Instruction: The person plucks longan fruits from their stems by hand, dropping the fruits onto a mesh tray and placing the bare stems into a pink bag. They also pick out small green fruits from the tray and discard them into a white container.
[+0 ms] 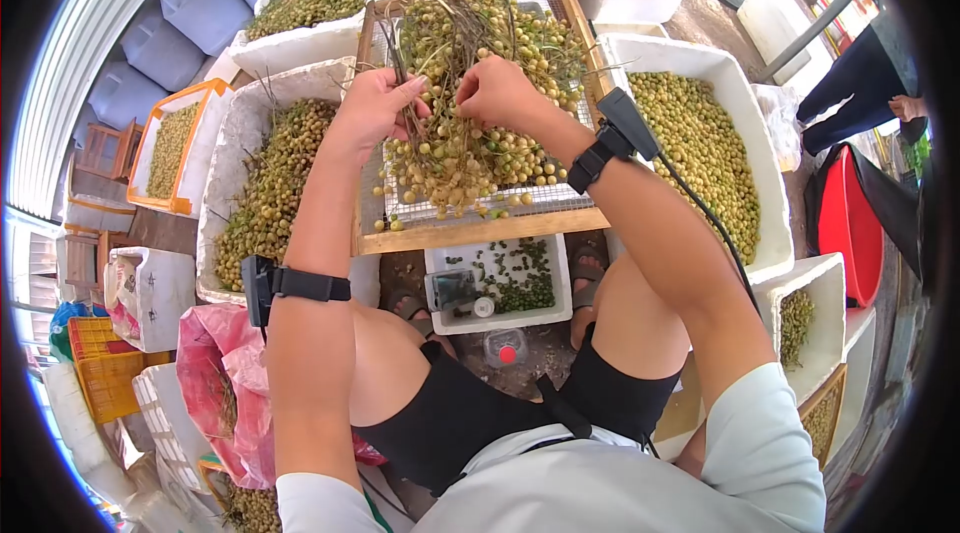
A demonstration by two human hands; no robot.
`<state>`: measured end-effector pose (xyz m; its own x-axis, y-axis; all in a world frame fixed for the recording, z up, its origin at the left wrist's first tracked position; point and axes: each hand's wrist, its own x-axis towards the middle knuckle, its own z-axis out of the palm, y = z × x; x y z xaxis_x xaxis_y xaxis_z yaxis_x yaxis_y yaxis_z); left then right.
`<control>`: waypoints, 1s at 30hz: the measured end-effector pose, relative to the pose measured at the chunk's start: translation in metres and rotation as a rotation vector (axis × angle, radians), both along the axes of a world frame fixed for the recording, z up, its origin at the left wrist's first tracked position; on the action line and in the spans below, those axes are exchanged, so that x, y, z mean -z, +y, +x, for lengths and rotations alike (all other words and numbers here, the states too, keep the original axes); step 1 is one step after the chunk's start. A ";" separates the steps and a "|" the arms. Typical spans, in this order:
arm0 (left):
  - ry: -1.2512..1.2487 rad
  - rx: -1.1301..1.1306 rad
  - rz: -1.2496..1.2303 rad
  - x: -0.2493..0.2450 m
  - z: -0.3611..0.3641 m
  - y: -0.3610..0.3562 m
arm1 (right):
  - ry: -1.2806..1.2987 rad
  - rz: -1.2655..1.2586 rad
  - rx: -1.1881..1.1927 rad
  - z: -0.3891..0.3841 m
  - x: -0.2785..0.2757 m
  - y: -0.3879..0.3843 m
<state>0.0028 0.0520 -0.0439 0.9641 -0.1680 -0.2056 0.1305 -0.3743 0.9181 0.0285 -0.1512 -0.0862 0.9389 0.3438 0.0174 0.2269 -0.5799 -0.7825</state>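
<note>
A wood-framed wire-mesh screen lies in front of me, heaped with small round yellow-green fruit and thin brown stems. At its left side, my left hand is closed around a bunch of fruit stems, whose ends stick up above the fingers. My right hand is over the middle of the heap with thumb and fingers pinched together. What lies between those fingertips is hidden by the hand. Loose fruit sits along the screen's front edge.
White foam boxes full of fruit stand left and right of the screen. Beneath its front edge is a white tray with dark green fruit. A pink bag lies at left. Another person's legs show at right.
</note>
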 end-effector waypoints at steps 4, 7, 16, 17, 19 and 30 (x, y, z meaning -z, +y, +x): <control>-0.087 -0.093 0.015 -0.021 -0.004 0.009 | -0.100 -0.155 0.120 0.009 0.008 0.003; -0.146 -0.144 -0.056 -0.033 -0.008 0.030 | -0.180 -0.162 0.185 0.013 0.012 0.005; -0.202 0.026 -0.396 -0.059 -0.028 0.040 | -0.493 -0.214 0.148 -0.011 -0.027 -0.005; -0.205 0.043 -0.429 -0.061 -0.030 0.036 | -0.539 -0.144 0.162 -0.016 -0.034 -0.005; -0.208 0.078 -0.480 -0.061 -0.030 0.031 | -0.394 0.068 0.115 -0.037 -0.064 -0.003; -0.181 0.069 -0.569 -0.053 -0.025 -0.025 | 0.317 0.820 0.067 -0.088 -0.057 0.007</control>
